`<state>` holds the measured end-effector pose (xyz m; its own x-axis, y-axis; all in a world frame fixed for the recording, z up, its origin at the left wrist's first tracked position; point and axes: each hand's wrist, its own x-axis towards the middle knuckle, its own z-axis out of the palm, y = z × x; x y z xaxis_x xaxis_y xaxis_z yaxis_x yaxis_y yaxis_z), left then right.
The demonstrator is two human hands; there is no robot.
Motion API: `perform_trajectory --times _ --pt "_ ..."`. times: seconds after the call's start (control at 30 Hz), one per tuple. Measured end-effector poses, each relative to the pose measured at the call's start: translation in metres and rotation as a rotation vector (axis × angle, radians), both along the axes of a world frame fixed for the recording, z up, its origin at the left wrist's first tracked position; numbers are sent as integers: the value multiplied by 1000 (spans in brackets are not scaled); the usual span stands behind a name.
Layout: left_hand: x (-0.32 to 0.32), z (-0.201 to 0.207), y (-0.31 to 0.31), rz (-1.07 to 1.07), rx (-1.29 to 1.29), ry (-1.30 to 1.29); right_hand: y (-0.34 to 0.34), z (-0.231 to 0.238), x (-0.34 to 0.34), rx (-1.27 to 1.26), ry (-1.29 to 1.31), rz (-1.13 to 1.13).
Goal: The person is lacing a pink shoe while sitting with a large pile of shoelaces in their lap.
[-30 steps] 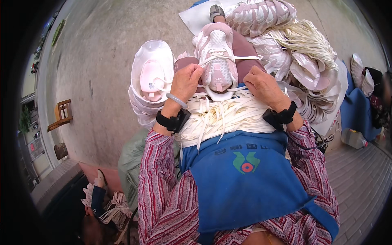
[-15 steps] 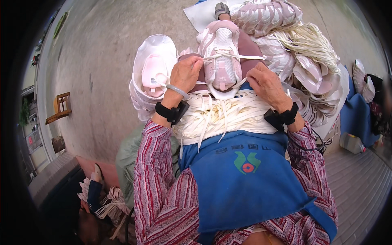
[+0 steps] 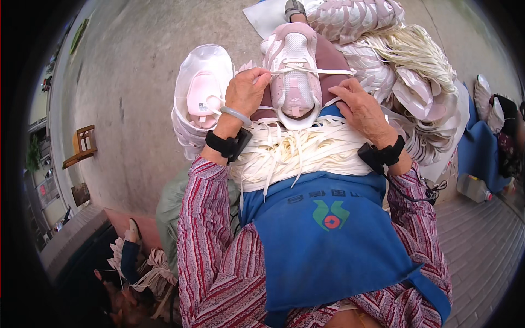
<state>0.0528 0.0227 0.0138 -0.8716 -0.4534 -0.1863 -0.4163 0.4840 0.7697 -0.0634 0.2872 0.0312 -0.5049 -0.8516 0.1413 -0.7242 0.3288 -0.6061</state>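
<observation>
One shoe (image 3: pixel 296 87), toe (image 3: pixel 296 34) and long axis straight ahead, between hands (image 3: pixel 244 94) (image 3: pixel 365 113) pinched on lace (image 3: pixel 334 71).

Head feed on my monitor: diffuse daylight, fairly bright, no hard shadows across the concrete floor (image 3: pixel 139 93). I read the shoe (image 3: pixel 297 46) as sharp, white mesh pale without glare. Lower-left corner dim, detail murky. Fisheye bows the grey paving (image 3: pixel 481 262); the rim falls to black. Far right edge soft; I cannot resolve shapes there.
</observation>
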Motion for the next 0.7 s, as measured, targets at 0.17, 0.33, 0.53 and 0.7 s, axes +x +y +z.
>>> perform_trajectory --times 0.17,0.33,0.53,0.7 --pt "-7 -2 0 -39 -109 69 -8 -2 1 122 86 84" --pt "-12 -7 1 -29 -184 150 -29 -9 -12 -71 -91 -52" --pt "-7 0 -2 -101 -241 35 -46 -18 -22 19 68 -117" --pt "-8 1 -1 -35 -54 -15 -34 -16 -23 59 3 -66"
